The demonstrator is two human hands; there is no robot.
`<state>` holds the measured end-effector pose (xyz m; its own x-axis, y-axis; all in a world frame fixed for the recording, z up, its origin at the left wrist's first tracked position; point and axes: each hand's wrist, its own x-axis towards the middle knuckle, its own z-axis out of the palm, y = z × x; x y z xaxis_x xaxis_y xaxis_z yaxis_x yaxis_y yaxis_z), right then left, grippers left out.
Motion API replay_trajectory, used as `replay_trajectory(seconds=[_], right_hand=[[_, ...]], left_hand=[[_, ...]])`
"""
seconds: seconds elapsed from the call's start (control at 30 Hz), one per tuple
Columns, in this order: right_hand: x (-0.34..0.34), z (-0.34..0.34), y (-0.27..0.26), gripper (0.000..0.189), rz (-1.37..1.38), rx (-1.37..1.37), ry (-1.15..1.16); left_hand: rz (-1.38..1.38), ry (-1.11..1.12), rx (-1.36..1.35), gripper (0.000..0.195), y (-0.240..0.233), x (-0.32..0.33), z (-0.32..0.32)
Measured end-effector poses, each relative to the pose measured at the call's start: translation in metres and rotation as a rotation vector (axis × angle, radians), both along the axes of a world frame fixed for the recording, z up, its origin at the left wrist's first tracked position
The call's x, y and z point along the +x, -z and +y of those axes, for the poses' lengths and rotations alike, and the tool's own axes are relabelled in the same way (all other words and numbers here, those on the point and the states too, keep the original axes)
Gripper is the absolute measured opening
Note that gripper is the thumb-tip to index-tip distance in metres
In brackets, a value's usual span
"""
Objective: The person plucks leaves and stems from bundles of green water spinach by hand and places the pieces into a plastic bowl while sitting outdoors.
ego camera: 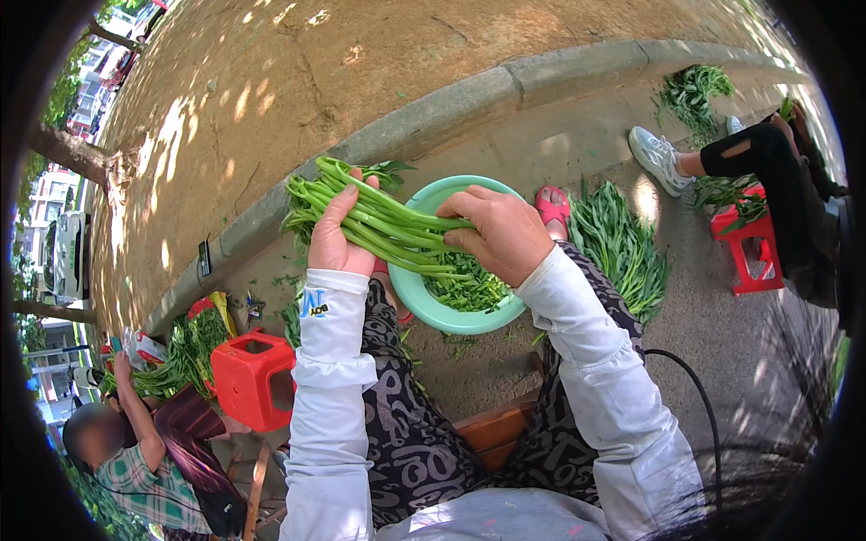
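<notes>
A bundle of long green leafy stems (379, 220) rests in my left hand (336, 233), its thumb laid over the top and its leafy ends pointing left. My right hand (504, 230) pinches the stem ends at the bundle's right side between thumb and fingers. Under both hands stands a mint-green plastic basin (433, 314), partly hidden by the stems and my right hand. Short cut pieces of green stem (467, 287) lie inside it.
Leafy stems (619, 250) lie on the pavement right of the basin. Red plastic stools (250, 382) stand at both sides. Beyond runs a concrete kerb (467, 118). One person (149, 466) sits at left, another person's legs (751, 155) at right. A black cable (703, 399) hangs beside my right arm.
</notes>
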<state>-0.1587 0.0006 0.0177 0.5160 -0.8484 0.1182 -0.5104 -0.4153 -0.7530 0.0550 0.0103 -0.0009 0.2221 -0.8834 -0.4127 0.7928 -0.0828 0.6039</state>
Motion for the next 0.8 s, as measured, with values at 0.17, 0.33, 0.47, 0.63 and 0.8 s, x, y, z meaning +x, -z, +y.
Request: replay_trajectory(seconds=[0.17,0.33,0.47,0.63,0.8], right_hand=[[0.006,0.004,0.006,0.023,0.3,-0.323,0.222],[0.021,0.025,-0.011,0.078,0.296,-0.398,0.216],[0.041,0.026,0.003,0.097,0.197,-0.241,0.175],[0.064,0.019,0.017,0.072,0.337,-0.192,0.203],[0.057,0.014,0.013,0.058,0.155,-0.04,0.232]], left_hand=[[0.01,-0.022,0.045,0.033,0.002,-0.005,0.001],[-0.034,-0.08,0.065,0.029,0.009,-0.019,0.0],[0.025,0.023,0.044,0.025,0.015,-0.034,-0.001],[0.108,0.068,0.111,0.024,0.016,-0.027,0.002],[0.107,0.067,0.067,0.03,0.011,-0.03,0.001]])
